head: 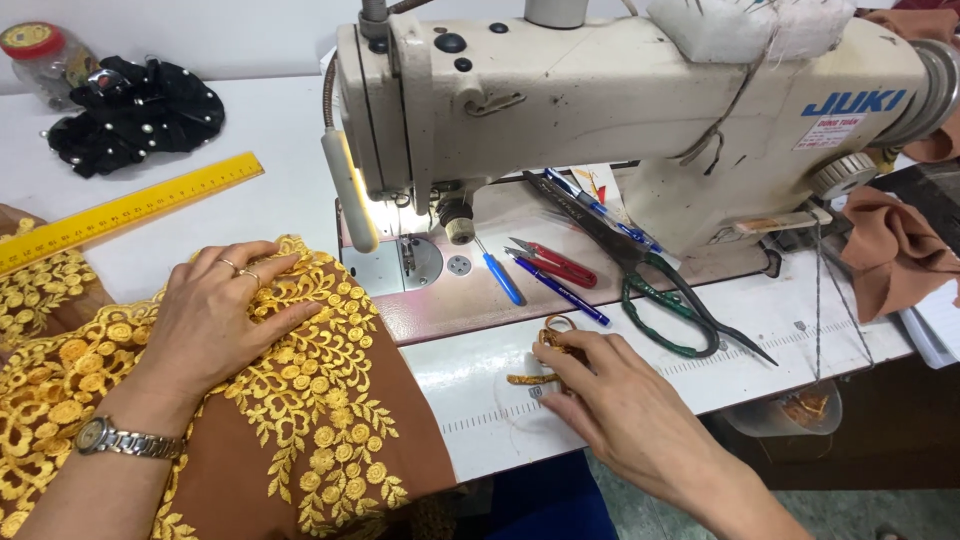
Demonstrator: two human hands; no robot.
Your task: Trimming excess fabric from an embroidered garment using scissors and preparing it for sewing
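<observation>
While the left hand [215,320] lies flat and spread on the lace [310,390], pinning it and the brown cloth [250,460] to the bench [290,170], the right hand [610,395] pinches a small gold trim [548,345] just in front of the machine [600,110]. That trim looks light, limp and easily frayed; best taken by its edge with the fingertips. Scissors [665,300] and pens [560,285] lie near.
</observation>
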